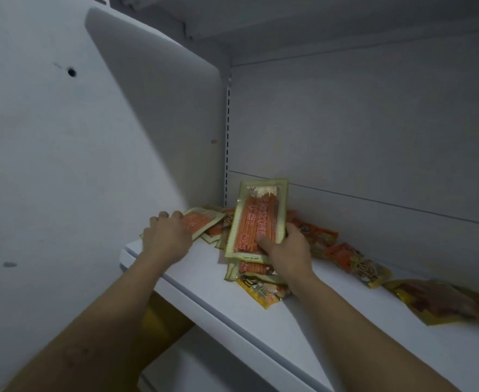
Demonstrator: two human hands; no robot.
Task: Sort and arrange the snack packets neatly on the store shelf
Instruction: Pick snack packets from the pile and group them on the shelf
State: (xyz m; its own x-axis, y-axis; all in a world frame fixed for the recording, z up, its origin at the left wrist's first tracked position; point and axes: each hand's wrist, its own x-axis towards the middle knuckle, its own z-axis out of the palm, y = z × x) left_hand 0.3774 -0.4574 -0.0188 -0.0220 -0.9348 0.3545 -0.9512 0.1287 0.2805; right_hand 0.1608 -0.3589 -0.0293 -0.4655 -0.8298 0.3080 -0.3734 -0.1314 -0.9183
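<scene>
White shelf (317, 335), dim corner: right hand (289, 253) pinches a raised packet (256, 219) (thumb on its front), left hand (167, 236) curls over a flat packet (201, 222) nearby.

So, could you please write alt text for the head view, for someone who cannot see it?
A person's right hand holds a green-edged orange packet tilted up over a pile at the left end of a white shelf, while the left hand rests on another packet. More packets lie scattered to the right.

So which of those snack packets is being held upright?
The green-edged orange packet in the right hand; the other packets lie flat on the shelf.
</scene>
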